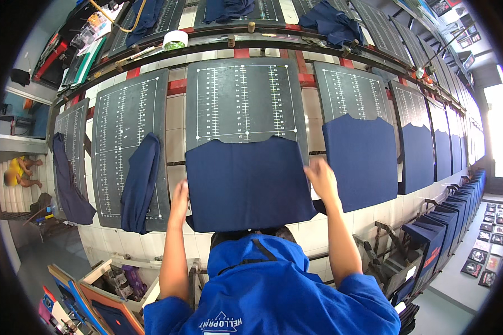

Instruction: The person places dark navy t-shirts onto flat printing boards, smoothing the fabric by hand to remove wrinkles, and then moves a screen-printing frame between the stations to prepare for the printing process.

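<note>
A navy shirt panel (pixel 248 184) lies over the lower part of the middle dark board (pixel 221 100), its shallow neck curve facing away from me. The board's upper half shows white ruled marks. At the panel's left edge is my left hand (pixel 179 202), seen side-on with its fingers together against the cloth. My right hand (pixel 322 178) is at the opposite edge, thumb and fingers closed on the fabric near the upper right corner. The panel's near edge hangs close to my waist.
Another navy panel (pixel 360 162) covers the board on the right, with several more beyond. Bunched navy cloth (pixel 142 181) lies on the left board. A tape roll (pixel 175 39) sits on the far rail. A person in yellow (pixel 19 171) is low at far left. Wooden frames (pixel 103 304) stand lower left.
</note>
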Available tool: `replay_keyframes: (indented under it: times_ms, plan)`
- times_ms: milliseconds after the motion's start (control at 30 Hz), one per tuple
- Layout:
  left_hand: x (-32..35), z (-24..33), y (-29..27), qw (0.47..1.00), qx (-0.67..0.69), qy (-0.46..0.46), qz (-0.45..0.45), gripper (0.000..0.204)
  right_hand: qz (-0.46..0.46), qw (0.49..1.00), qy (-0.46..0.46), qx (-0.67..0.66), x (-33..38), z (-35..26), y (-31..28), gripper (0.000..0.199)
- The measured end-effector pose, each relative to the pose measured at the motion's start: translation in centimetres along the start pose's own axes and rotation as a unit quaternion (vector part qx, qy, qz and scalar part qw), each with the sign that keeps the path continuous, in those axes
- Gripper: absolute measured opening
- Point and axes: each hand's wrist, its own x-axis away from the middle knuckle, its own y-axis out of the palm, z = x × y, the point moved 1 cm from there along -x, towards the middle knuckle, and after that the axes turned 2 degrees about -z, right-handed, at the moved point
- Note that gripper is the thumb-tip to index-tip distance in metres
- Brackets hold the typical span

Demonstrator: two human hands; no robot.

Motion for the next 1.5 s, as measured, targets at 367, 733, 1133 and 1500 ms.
replay_keyframes:
  times_ms: [367, 733, 1133, 1500]
  plan:
    - [-8.9, 6.0, 0.8, 0.986, -0.117, 0.109, 0.048, 0.022, -0.140, 0.930, 0.077, -0.332, -5.8, -0.6, 4.2, 0.021]
    - [-10.0, 10.7, 2.2, 0.928, -0.270, 0.231, 0.116, 0.029, -0.027, 0.931, 0.129, -0.340, -12.4, -0.5, 2.2, 0.021]
    - [-14.0, 10.9, 2.2, 0.927, -0.276, 0.226, 0.119, 0.030, 0.062, 0.985, -0.006, -0.161, -16.3, -2.3, 3.5, 0.024]
    - [-14.5, 11.0, 1.9, 0.933, -0.240, 0.244, 0.116, 0.029, 0.118, 0.981, -0.015, -0.152, -16.5, -2.7, 3.8, 0.027]
